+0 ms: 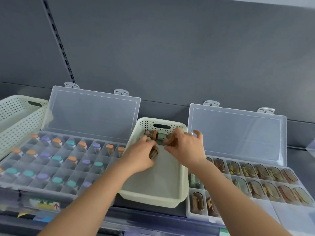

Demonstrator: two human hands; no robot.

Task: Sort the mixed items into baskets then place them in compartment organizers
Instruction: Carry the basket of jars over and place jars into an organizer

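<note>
**Emptying the middle basket, last few pieces**

My left hand has its fingers curled around a brown piece, pinched at the fingertips, just above the basket floor. My right hand is clamped on a brown bundle at the thumb side; the outer fingers are loose and spread, over the basket's right rim. Can't tell how many pieces that bundle holds, it's blurred.

Basket sits centre frame and is mostly bare. What's left is bunched at its far end under the handle slot: a brown piece and a greenish one.

Right organizer, lower right, lid up, holds matching brown and green oval pieces in most cells. Left organizer, lower left, holds capped vials. A second basket sits at the upper left edge.

Step, as I read it: basket-to-organizer transfer, near done for this basket.

Next: lift both grabs clear of the rim, swing right, drop one piece per free cell. The free cells look to be under my right forearm, so I need to check there first.
</note>
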